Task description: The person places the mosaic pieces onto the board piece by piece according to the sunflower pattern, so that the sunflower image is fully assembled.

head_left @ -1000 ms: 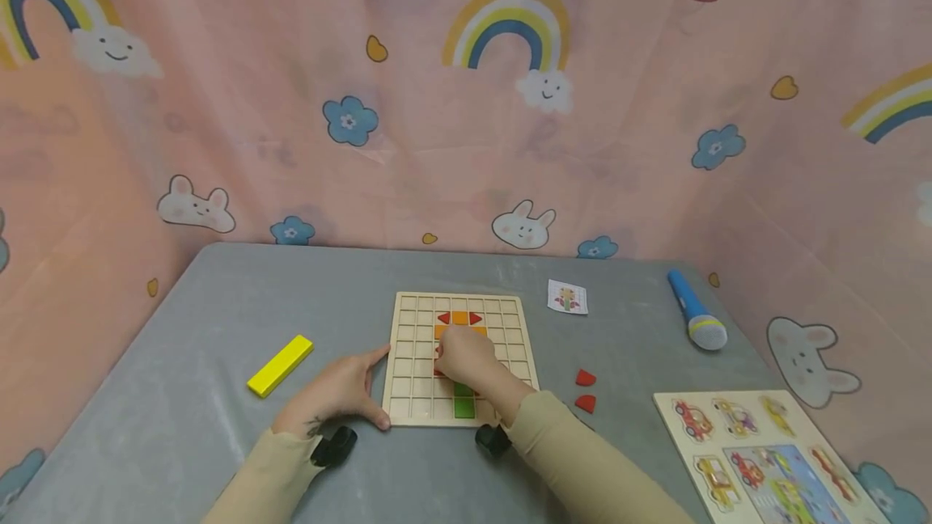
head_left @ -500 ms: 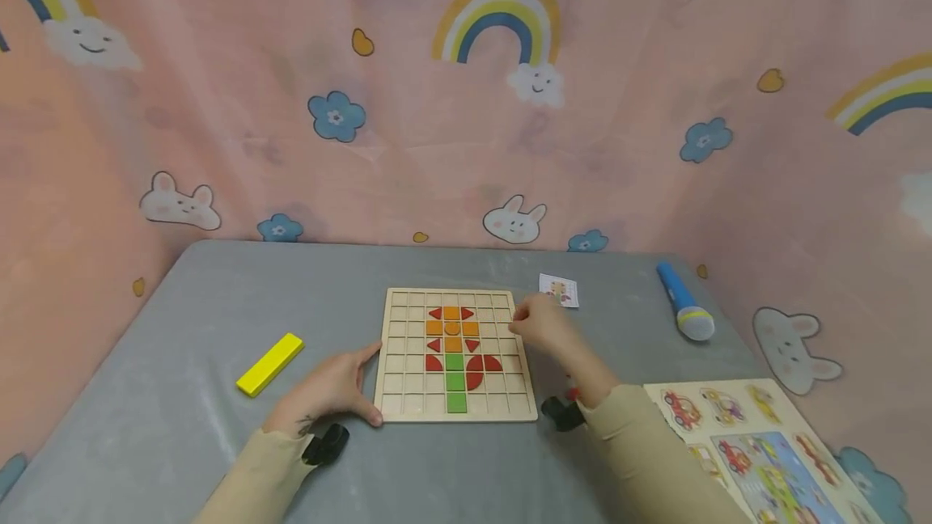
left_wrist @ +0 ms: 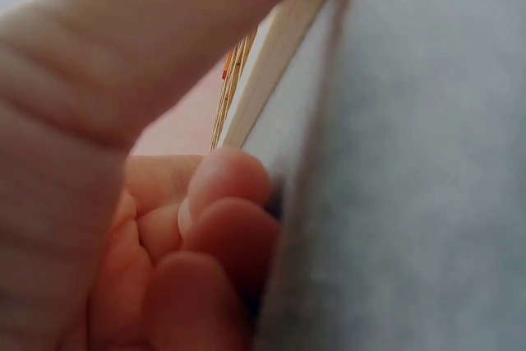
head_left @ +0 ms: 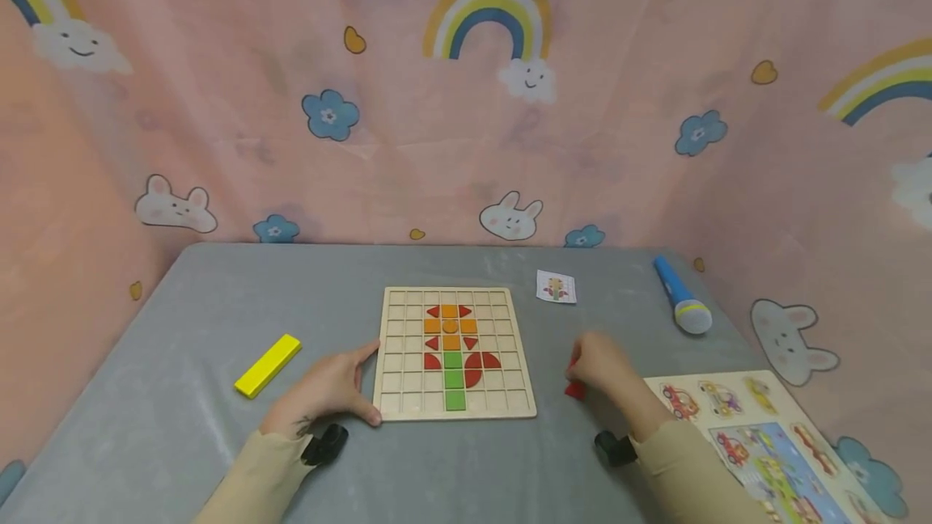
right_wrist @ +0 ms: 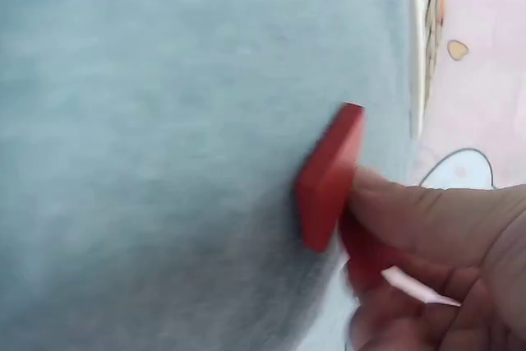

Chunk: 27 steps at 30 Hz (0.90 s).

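Observation:
A wooden grid board point(head_left: 498, 382) lies on the table, bearing orange squares, an orange circle, red triangles, green squares and red quarter-circles. My left hand point(head_left: 328, 386) rests at the board's left side, thumb and index finger spread along its edge. In the left wrist view the other fingers point(left_wrist: 230, 236) bend beside the board's edge. Right of the board, my right hand point(head_left: 600, 362) pinches a red quarter-circle piece point(right_wrist: 362, 252) between thumb and fingers. Another red quarter-circle piece point(right_wrist: 329, 182) is close against the thumb; in the head view it lies just below the fingertips.
A small pattern card point(head_left: 557, 287) lies behind and right of the board. Farther right is a blue toy microphone point(head_left: 680, 297). A wooden picture puzzle point(head_left: 728, 386) lies at the front right, partly under the right sleeve. A yellow block point(head_left: 267, 365) lies left of the left hand.
My right hand has moved off the board to the right and down to the loose red pieces, taking hold of one. The left hand has stayed at the board's edge.

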### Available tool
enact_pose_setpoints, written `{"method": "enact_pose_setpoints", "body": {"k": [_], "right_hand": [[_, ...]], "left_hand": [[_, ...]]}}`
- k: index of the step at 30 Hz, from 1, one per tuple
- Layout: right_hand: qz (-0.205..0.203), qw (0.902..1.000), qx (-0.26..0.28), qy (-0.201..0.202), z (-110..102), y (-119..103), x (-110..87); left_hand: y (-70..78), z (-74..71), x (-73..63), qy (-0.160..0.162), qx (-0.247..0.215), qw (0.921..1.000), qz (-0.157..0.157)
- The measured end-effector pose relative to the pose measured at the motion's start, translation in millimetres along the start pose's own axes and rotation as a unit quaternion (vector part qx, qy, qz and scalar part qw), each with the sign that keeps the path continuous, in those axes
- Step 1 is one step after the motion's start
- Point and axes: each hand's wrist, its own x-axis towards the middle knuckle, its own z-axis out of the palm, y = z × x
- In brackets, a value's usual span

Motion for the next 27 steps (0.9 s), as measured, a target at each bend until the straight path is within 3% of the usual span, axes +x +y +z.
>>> {"method": "enact_pose_setpoints", "body": {"k": [5,9,13,19,27], "right_hand": [[-0.034,0.9965,0.076,0.007,3,-20,8.6],[-0.084,0.9843,0.153,-0.024,10,-64,16.5],[-0.149,0.9684,0.195,-0.046,22,-111,19.3],[-0.241,0.9497,0.188,-0.071,47,-161,22.9],[-0.286,0.9502,0.096,-0.079,60,-180,28.4]], "left_hand": [[-1.3,-0.5,-1.3,-0.006,-0.001,1.0,0.001],[-1.0,-0.2,-0.4,-0.008,0.002,1.0,-0.003],[-0.3,0.4,1.9,-0.009,-0.002,0.9999,-0.006],[-2.8,1.8,2.4,-0.014,0.003,0.9999,0.008],[-3.9,2.7,2.2,-0.006,0.004,0.9998,0.018]]}}
